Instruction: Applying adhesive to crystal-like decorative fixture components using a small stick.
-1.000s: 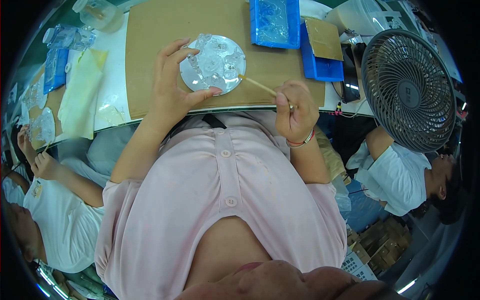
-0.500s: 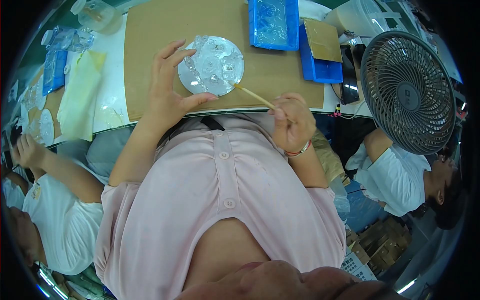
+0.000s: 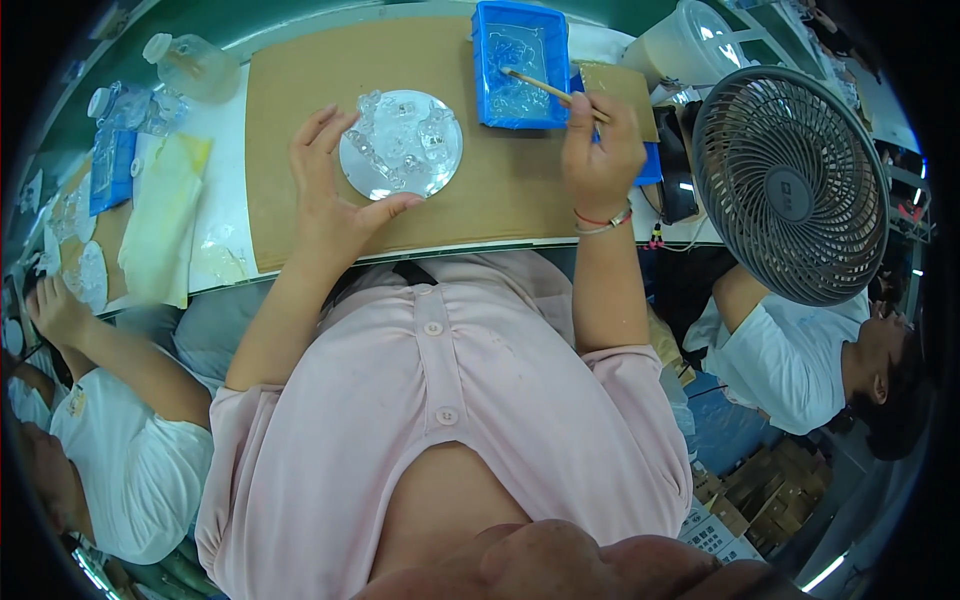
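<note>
My left hand (image 3: 335,190) lies on the cardboard with thumb and fingers spread in a wide curve around the near left side of a round pale disc (image 3: 384,184). Its thumb tip meets the disc's near edge, and the fingertips are by the upper left rim. Several clear, glassy pieces (image 3: 436,135) sit on the disc. Between the closed fingers of my right hand (image 3: 603,145) is a thin wooden stick (image 3: 545,86), perhaps a brush. Its tip reaches into a blue tray (image 3: 523,122) that contains clear, wet-looking material.
A cardboard sheet (image 3: 290,85) covers much of the table. At right stand a black fan (image 3: 790,190) and a translucent bucket (image 3: 670,45). Bottles (image 3: 195,70) and a pale yellowish cloth (image 3: 165,205) are at left. Co-workers sit on both sides.
My right hand has moved up and away from the disc, taking the stick's tip from the disc's near right edge into the blue tray. My left hand stays around the disc.
</note>
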The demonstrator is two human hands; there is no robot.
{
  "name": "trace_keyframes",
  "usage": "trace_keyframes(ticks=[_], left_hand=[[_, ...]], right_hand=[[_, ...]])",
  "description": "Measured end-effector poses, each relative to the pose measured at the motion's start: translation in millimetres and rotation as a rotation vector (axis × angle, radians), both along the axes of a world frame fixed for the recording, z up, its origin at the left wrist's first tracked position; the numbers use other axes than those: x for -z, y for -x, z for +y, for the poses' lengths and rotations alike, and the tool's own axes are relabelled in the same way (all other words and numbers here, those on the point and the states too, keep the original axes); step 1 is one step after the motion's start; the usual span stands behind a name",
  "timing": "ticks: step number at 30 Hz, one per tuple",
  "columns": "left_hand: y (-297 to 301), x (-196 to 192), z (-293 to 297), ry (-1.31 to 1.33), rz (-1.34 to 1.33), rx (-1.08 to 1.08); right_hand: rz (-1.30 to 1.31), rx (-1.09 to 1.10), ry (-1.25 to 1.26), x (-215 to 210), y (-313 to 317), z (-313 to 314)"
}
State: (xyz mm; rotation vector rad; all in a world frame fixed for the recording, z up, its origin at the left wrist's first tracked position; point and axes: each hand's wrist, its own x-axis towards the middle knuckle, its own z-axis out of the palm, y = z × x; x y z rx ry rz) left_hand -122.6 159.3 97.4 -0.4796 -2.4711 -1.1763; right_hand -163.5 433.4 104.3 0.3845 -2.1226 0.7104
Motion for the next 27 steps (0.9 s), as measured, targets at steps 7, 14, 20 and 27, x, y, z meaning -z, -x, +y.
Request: trace_keyframes(ticks=[7,14,20,27], left_hand=[[0,4,-10,-0.073,-0.052,0.003],[-1,7,-7,-0.118,-0.052,-0.009],[0,8,-8,-0.087,-0.057,-0.006],[5,12,-4,-0.080,-0.044,0.023]], right_hand=[[0.019,-0.055,0.013,-3,0,-6],[0.018,-0.085,0.078,-12,-17,-2],[-0.077,-0.334,0.208,-23,-73,0],[-0.175,-0.363,0.129,1,-73,-30]])
